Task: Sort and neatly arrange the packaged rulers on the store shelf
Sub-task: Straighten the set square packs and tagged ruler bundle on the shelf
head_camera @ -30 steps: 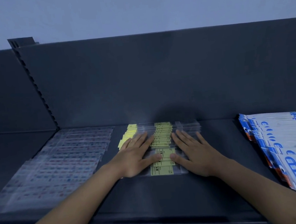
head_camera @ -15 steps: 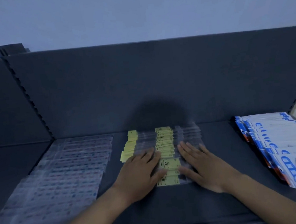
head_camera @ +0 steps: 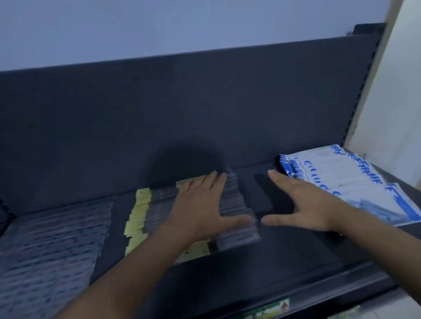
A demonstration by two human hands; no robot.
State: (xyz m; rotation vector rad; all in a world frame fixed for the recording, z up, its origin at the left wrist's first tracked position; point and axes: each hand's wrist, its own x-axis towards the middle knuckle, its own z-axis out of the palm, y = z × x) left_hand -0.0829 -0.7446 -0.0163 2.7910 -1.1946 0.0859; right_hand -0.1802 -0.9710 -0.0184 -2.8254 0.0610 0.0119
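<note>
The left hand [head_camera: 204,209] lies flat, palm down, on the middle pack pile [head_camera: 225,209], fingers spread and pointing toward the back panel [head_camera: 147,114], thumb stretched out to the right over the front packs. It grips nothing; it only presses on the clear sleeves. The right hand [head_camera: 302,201] is also fully open, palm down, fingers together and angled up-left, thumb pointing left toward the pile. It sits over bare shelf [head_camera: 267,262] between the pile and the blue packs [head_camera: 350,186], its outer edge over or against those packs; whether it touches the shelf itself cannot be told. It holds nothing. Both forearms reach in from the bottom edge.

Three groups lie on the shelf: a wide clear fan [head_camera: 44,244] of overlapped packs at left, the middle pile with yellow labels [head_camera: 138,216] stepping down its left side, and the blue-and-white packs fanned at right. The rulers themselves sit in these sleeves, mostly the middle pile, near the shelf's centre.

Single packs cannot be counted; motion blur smears the sleeves together. The left hand hides most of the pile's central label column; one yellow tag [head_camera: 195,250] shows below the wrist. The clear fan is cut off at the left edge. A price strip [head_camera: 259,312] on the shelf lip is probably green, its print unreadable.
</note>
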